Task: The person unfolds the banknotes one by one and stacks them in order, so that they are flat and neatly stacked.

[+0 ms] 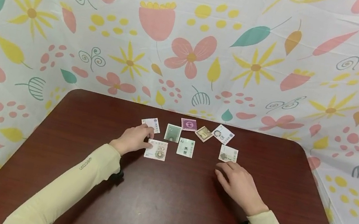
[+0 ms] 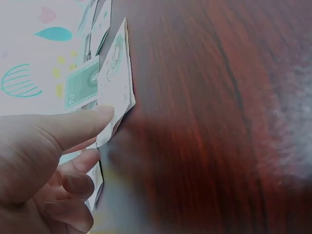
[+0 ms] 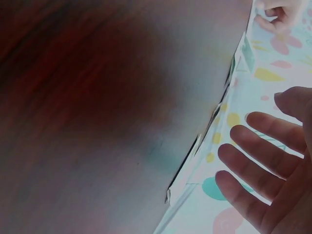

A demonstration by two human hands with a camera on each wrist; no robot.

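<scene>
Several small folded paper notes, which look like banknotes, lie on the table. My left hand (image 1: pixel 133 139) is at a pale note (image 1: pixel 156 150) with a round flower print. In the left wrist view the thumb (image 2: pixel 100 122) overlaps that note's edge, with a gap between thumb and index fingertips. Another white note (image 1: pixel 151 124) lies just beyond the left fingers, partly hidden. My right hand (image 1: pixel 238 183) has its fingers spread and loosely bent, and holds nothing. Its fingertips are at the near edge of a pale note (image 1: pixel 228 154).
Between the hands lie a green note (image 1: pixel 173 133), a pale green note (image 1: pixel 185 147), a purple note (image 1: pixel 189 124) and a brown-yellow note (image 1: pixel 204 134). A white note (image 1: pixel 223 134) lies at the back right. A flower-printed cloth (image 1: pixel 183 89) hangs behind the dark wooden table (image 1: pixel 156 207).
</scene>
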